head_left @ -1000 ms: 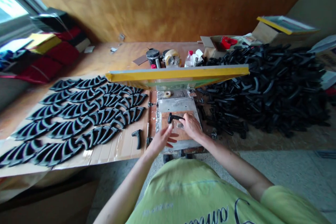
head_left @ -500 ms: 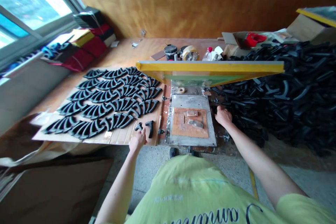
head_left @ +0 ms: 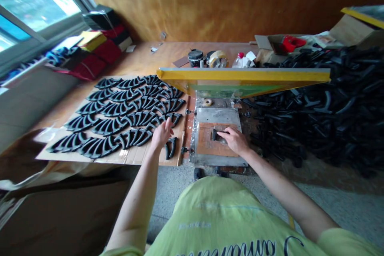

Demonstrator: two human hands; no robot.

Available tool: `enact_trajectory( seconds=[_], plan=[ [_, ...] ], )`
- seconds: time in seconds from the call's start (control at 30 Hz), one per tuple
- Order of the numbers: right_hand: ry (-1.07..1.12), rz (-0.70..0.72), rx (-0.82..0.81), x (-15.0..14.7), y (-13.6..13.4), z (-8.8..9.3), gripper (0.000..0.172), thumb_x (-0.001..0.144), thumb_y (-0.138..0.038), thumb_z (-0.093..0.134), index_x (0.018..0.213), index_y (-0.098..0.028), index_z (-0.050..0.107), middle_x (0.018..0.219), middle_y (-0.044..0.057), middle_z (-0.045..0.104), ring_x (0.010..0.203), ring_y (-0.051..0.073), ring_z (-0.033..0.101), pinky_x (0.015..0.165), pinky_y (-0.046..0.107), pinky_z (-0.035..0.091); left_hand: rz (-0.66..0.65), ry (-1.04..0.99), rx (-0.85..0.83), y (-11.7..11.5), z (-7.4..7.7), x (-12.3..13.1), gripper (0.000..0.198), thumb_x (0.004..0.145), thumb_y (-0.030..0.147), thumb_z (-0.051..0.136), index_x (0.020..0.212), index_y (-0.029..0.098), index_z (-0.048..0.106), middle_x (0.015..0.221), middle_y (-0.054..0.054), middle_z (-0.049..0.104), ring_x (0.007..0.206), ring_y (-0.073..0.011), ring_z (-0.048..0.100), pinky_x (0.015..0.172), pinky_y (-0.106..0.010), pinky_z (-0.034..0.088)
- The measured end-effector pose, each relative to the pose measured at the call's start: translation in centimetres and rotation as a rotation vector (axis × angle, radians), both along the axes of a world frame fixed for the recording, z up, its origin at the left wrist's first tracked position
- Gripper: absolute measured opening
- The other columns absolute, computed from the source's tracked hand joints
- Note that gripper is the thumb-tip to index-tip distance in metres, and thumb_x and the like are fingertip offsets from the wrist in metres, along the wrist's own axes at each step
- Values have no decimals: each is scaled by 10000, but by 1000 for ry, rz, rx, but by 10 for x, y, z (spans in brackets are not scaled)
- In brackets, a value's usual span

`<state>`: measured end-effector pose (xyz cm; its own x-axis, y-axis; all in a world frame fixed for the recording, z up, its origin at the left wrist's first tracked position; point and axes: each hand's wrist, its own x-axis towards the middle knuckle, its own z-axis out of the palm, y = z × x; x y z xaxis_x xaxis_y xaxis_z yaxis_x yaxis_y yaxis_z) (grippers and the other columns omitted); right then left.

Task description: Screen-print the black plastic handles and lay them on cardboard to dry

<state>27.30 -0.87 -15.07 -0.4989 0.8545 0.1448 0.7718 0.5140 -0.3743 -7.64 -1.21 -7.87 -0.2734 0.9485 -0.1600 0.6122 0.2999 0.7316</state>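
Note:
My right hand grips a black curved plastic handle and sets it down at the small blocks in the middle of the metal base plate. My left hand is raised over the cardboard sheet, its fingers loosely apart and holding nothing. Close by its wrist, a pair of black handles lies side by side on the cardboard. Farther left, several curved rows of the same handles cover the sheet. A yellow-edged screen frame is tilted up behind the plate.
A large heap of loose black handles fills the right side. Behind the frame stand a dark tub, rolls of tape and a red-capped bottle. Red and black boxes line the window side. Small clamps flank the plate.
My right hand has moved left from the heap's edge to the plate, bringing a handle. My left hand has let go of a handle beside another one and risen up and slightly right.

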Motion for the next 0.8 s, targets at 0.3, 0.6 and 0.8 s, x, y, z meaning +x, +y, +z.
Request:
enact_trajectory(
  seconds=[0.3, 0.6, 0.8],
  plan=[
    [-97, 52, 26, 2, 0, 10, 404, 918, -113, 528, 1247, -286, 686, 1073, 75, 675, 1040, 204, 594, 915, 322, 486, -120, -622, 482, 36, 110, 74, 656, 914, 735, 289, 928, 175, 630, 626, -29, 622, 493, -118, 548, 497, -230, 450],
    [195, -377, 197, 40, 60, 78, 366, 941, -284, 506, 1253, -148, 640, 1164, 125, 655, 996, 216, 646, 888, 346, 536, -21, -622, 1, -61, 0, 64, 642, 806, 635, 621, 1268, 189, 614, 757, -18, 658, 613, -142, 567, 541, -232, 430],
    [-82, -77, 105, -33, 71, 87, 426, 819, -254, 718, 1222, -168, 607, 1175, 137, 621, 1113, 285, 560, 950, 395, 462, 2, -533, -99, -64, -62, 68, 724, 813, 525, 638, 1452, 223, 485, 776, -4, 667, 632, -140, 581, 575, -229, 435]
  ],
)
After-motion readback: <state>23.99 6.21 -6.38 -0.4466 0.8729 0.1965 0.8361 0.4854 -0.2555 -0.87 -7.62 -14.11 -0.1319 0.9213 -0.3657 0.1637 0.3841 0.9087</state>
